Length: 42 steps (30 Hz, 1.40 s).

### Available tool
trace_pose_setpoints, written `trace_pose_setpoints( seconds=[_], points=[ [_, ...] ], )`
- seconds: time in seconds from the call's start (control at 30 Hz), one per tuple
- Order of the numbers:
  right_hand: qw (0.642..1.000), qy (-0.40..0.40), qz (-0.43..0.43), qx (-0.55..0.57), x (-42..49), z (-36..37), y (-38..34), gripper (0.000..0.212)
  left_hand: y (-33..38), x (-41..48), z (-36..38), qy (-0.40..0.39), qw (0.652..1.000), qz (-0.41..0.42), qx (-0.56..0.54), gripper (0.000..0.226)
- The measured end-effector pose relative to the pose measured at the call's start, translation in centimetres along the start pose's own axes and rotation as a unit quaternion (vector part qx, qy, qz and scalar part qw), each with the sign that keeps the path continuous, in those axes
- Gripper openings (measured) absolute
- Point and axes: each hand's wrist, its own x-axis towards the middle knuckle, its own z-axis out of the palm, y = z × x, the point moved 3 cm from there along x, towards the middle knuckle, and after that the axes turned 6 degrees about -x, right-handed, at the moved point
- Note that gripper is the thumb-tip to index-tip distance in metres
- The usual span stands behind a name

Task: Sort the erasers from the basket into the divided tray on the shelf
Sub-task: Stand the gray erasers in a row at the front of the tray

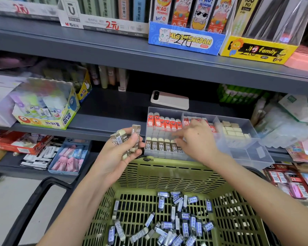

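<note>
The left hand (117,157), palm up, grips a clutch of brown erasers (126,139). Just right of it, the right hand (196,141) reaches palm-down into the divided tray (247,153), its fingers blurred and its grip unclear. The basket (167,167) is below both.

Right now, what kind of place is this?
Most likely a stationery shop: a shelf display box with a handwritten price, a divided tray of erasers, and a green basket holding more.

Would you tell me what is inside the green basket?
Loose blue-sleeved erasers lie scattered on the basket floor. The right forearm covers part of it, so more may be hidden there.
</note>
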Motion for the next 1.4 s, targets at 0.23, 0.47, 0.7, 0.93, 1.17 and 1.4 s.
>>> trace_pose_setpoints(
  seconds=[0.23, 0.47, 0.7, 0.93, 1.17, 1.4],
  points=[
    [0.892, -0.046, -0.047, 0.448, -0.3, -4.9, -4.2, 0.046, -0.2, -0.7, 1.0, -0.069, 0.994, -0.004, 0.088, 0.031],
    [0.947, 0.055, -0.125, 0.289, -1.1, -7.1, -3.5, 0.020, 0.2, -1.3, 3.4, -0.098, 0.983, -0.002, 0.157, 0.033],
    [0.970, 0.043, -0.163, 0.177, -2.1, -7.0, -2.1, 0.032, 0.3, -0.9, 5.3, -0.127, 0.977, -0.024, 0.168, 0.040],
    [0.891, -0.018, 0.081, 0.446, -0.8, -4.5, 2.6, 0.025, -0.1, -1.0, 3.4, -0.077, 0.990, -0.017, 0.118, 0.033],
    [0.955, -0.018, 0.074, 0.285, -0.9, -1.6, 2.1, 0.014, -0.5, -1.2, 0.4, -0.016, 0.994, 0.053, 0.098, 0.043],
    [0.965, -0.025, 0.068, 0.252, 0.0, -1.4, 2.1, 0.010, -0.6, -1.1, -0.1, 0.000, 0.995, 0.026, 0.100, 0.040]
  ],
)
